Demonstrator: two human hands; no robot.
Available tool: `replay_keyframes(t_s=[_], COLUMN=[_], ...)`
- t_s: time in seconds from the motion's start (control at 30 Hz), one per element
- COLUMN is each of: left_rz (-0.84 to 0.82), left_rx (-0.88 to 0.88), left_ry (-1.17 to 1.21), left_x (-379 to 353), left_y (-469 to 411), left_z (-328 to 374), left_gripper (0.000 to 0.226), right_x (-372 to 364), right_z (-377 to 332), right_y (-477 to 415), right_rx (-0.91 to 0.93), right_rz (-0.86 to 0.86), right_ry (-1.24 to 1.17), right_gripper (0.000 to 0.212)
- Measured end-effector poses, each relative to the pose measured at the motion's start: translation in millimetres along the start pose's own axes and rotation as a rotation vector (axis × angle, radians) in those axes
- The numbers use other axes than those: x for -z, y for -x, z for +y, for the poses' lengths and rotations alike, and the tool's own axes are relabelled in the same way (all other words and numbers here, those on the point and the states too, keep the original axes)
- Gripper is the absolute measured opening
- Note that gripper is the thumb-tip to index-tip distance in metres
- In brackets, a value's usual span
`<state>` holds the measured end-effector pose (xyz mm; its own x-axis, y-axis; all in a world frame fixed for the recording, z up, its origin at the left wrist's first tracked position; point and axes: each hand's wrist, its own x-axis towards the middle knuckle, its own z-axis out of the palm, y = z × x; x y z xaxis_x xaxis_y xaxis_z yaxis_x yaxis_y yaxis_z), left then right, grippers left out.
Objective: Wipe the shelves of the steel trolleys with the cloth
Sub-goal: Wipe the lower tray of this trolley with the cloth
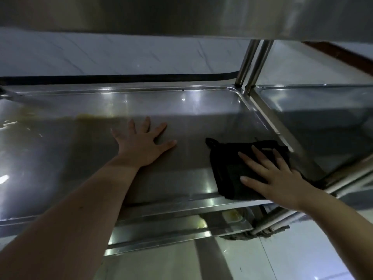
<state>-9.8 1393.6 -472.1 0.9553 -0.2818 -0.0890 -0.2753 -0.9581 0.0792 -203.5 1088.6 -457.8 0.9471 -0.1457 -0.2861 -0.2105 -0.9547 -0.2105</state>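
A steel trolley's middle shelf [181, 110] fills the view, shiny with a raised rim. My left hand [142, 142] lies flat on it near the middle, fingers spread. A folded black cloth [228, 168] sits at the shelf's front right corner. My right hand [276, 176] presses on the cloth with straight fingers. A yellowish stain [88, 116] marks the shelf to the left of my left hand.
The underside of the upper shelf [181, 13] hangs close overhead. Two upright steel posts [252, 63] stand at the back right corner. A second trolley's shelf [323, 110] adjoins on the right. A lower shelf [161, 231] and pale floor tiles [302, 259] show below.
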Motion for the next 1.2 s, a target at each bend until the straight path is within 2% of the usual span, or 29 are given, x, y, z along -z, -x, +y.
replay_keyframes(t_s=[0.1, 0.2, 0.23, 0.3, 0.4, 0.53, 0.7, 0.87, 1.0, 1.07, 1.13, 1.2], left_rz=[0.014, 0.02, 0.025, 0.039, 0.048, 0.087, 0.062, 0.049, 0.026, -0.015, -0.05, -0.046], left_rx=[-0.014, -0.022, -0.021, -0.021, -0.026, -0.024, -0.02, -0.024, -0.035, -0.033, -0.041, -0.08], left_ry=[0.001, 0.006, 0.006, -0.002, -0.016, -0.027, 0.005, 0.006, 0.012, 0.038, 0.157, 0.433], left_x=[-2.4, -6.8, -8.3, -10.0, -11.3, -17.7, -15.1, -9.8, -8.0, -4.7, 0.6, 8.7], left_y=[-0.5, -3.2, -4.2, -6.3, -8.2, -13.2, -11.6, -8.9, -9.7, -10.7, -8.6, -5.2], left_z=[-2.0, -4.6, -4.9, -5.0, -5.4, -9.3, -7.3, -4.8, -4.4, -4.8, -6.6, -14.0], left_gripper=[0.085, 0.088, 0.09, 0.092, 0.088, 0.087, 0.087, 0.085, 0.085, 0.078, 0.064, 0.053], right_x=[5.2, 21.1, 26.1, 37.9, 52.5, 53.1, 47.7, 14.6, -4.8, -5.3, -7.9, -16.4], right_z=[1.1, -0.7, -1.2, -6.1, -25.7, -40.2, -28.8, -0.2, -5.5, -22.4, -51.0, -92.6], right_y=[-1.8, -58.8, -85.4, -138.7, -196.4, -231.9, -196.0, -88.4, -35.7, -33.4, -35.6, -37.2], right_rx=[-0.039, -0.078, -0.079, -0.065, -0.163, -0.218, -0.151, -0.09, -0.134, -0.196, -0.204, -0.154], right_rz=[-0.029, 0.018, 0.043, 0.093, 0.157, 0.205, 0.165, 0.125, 0.144, 0.129, 0.119, 0.139], right_ry=[0.018, 0.035, 0.068, 0.133, 0.064, 0.035, 0.075, 0.079, 0.062, 0.076, 0.067, 0.099], right_gripper=[0.071, 0.063, 0.068, 0.092, 0.08, 0.08, 0.073, 0.07, 0.072, 0.073, 0.073, 0.072])
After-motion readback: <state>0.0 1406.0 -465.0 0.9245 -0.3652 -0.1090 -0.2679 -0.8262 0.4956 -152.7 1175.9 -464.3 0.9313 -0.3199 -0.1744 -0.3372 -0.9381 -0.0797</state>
